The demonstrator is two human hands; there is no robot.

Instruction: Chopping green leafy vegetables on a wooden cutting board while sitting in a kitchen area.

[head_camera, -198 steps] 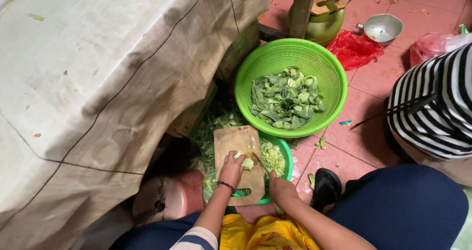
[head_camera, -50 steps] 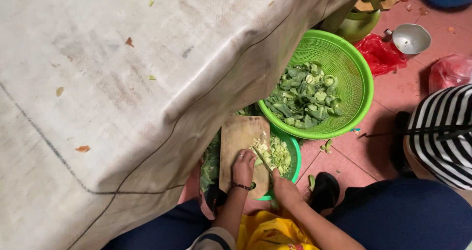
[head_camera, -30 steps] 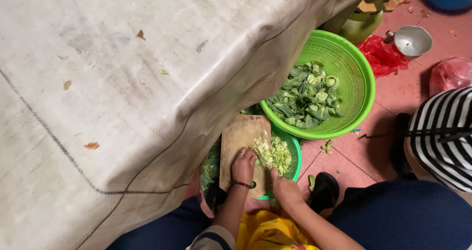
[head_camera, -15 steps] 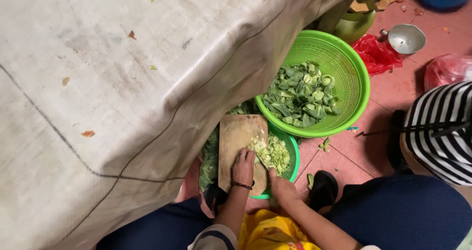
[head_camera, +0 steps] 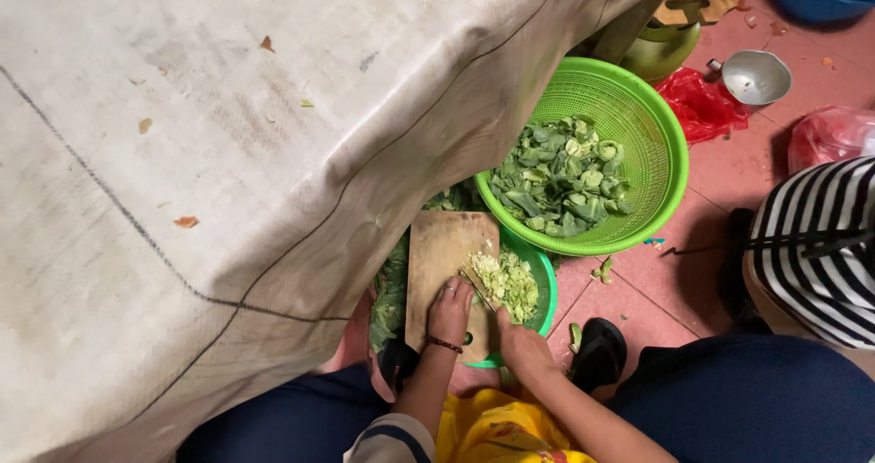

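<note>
Far left: large off-white woven sack cloth [head_camera: 210, 153] draped over a bulky form, filling most of the view, flecked with leaf scraps. Beneath its right edge: dark loose leafy greens [head_camera: 394, 285], uncut, heaped along the left side of the board.

Centre: rectangular wooden chopping board [head_camera: 437, 262], laid across a small green plastic basin [head_camera: 545, 285]. Left hand [head_camera: 449, 310] pressed flat on the board's near end, fingers together, dark bracelet at the wrist; steadying only, nothing pinched. At the board's right edge: pile of finely chopped pale green vegetable [head_camera: 506, 282], lying partly on the board and partly over the basin. Right hand [head_camera: 518, 343] closed at the board's near right corner, apparently round a knife handle; blade not clearly made out, grip otherwise not determinable.

Right: large round green plastic colander basket [head_camera: 661, 144] on the red tiled floor [head_camera: 729, 180], holding coarser cut greens [head_camera: 561, 176], roughly a third full. Beyond it a small metal bowl [head_camera: 755, 77]. Far right: a second person in a black-and-white striped top [head_camera: 816, 244].

Assessment: cutting partway through; a good batch cut, uncut leaves remaining.
</note>
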